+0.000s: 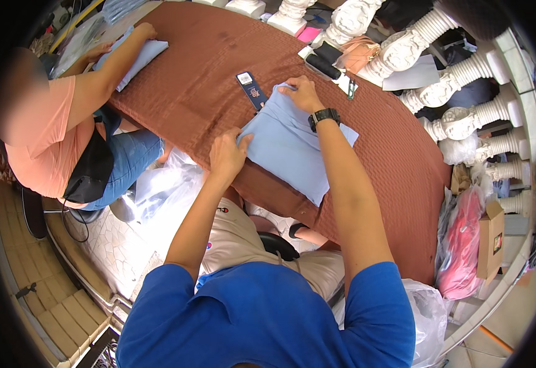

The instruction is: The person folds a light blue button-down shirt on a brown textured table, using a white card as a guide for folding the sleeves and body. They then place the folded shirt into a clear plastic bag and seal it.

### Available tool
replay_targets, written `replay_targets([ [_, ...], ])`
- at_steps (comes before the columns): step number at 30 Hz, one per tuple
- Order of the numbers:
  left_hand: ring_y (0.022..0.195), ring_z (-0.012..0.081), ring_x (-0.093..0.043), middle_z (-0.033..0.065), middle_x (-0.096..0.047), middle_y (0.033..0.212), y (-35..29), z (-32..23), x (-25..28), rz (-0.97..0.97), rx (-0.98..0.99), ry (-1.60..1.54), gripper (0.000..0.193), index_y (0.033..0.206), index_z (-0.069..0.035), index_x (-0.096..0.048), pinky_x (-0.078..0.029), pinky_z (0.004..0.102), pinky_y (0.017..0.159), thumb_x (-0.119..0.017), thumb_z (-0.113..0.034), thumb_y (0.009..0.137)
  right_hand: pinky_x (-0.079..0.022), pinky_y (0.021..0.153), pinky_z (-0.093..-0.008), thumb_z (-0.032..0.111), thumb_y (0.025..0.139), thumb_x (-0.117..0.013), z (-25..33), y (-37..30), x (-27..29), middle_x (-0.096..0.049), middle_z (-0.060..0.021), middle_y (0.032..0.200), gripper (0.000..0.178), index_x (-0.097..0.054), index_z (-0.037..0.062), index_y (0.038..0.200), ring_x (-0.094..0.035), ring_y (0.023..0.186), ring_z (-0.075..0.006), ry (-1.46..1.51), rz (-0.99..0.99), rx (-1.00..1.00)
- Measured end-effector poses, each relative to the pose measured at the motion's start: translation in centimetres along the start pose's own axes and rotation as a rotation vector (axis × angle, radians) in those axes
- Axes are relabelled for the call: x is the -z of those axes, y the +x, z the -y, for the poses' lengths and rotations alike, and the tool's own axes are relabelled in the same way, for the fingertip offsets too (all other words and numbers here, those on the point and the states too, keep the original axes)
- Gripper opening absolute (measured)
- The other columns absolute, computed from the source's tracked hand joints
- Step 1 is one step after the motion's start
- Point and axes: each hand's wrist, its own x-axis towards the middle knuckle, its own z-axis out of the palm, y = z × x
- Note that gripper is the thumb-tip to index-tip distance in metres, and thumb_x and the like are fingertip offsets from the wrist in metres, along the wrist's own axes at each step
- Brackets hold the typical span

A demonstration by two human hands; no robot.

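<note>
A: Item one?

B: One light-blue garment [292, 144], folded; it is lying on the brown-clothed counter [188, 80].

A: Hands?

B: Two, bare. The left hand [228, 154] is gripping the garment's left edge; the right hand [303, 95] is pinching its far edge.

A: Handling?

B: Judging by the creases: light, soft, limp, probably neither slippery nor fragile. The folded edges are looking like the best hold, all layers together; a pinch on one layer would likely be letting the rest slump.

A: Adjacent?

B: One dark tag [252, 92], white patch at one end, lying just beyond the garment's left edge.

A: Containers, working outward?

B: One clear plastic bag [461, 251], well to the garment's right, holding pink-red contents, apparently soft goods. One cardboard box [492, 242], farther right of the garment, standing; its contents are not showing. One tan pouch [358, 52], beyond the garment's far edge; whatever it is holding is not showing.

A: Farthest?

B: One second blue garment [142, 64], well beyond the first, leftward; a co-worker's hands [147, 30] are resting on it.
</note>
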Motion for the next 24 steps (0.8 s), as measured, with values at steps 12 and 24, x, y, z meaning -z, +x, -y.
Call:
replay_targets([
  [12,0.096,0.0332,-0.063,0.0166,-0.062,0.099,1.7,4.3,-1.3,-0.096,-0.063,0.087,0.031,0.102,-0.002,-0.066,-0.05,0.0442,0.081,-0.08,-0.02,0.081,-0.05,0.093,-0.0385,0.032,0.085,-0.08,0.9,1.1,-0.4,-0.071,-0.0169,0.109,0.037,-0.069,0.0022,0.104,-0.065,0.107,-0.0285,0.19,0.122,-0.009],
  [24,0.07,0.0284,-0.061,0.0174,-0.065,0.08,6.6,-10.9,1.5,-0.176,-0.726,-0.196,0.018,0.095,0.0,-0.059,-0.049,0.038,0.067,-0.072,-0.01,0.087,-0.05,0.077,-0.0255,0.025,0.088,-0.079,-1.2,-7.4,20.4,-0.07,-0.0052,0.096,0.031,-0.067,0.0025,0.106,-0.062,0.085,-0.01,0.678,-0.362,-0.053],
])
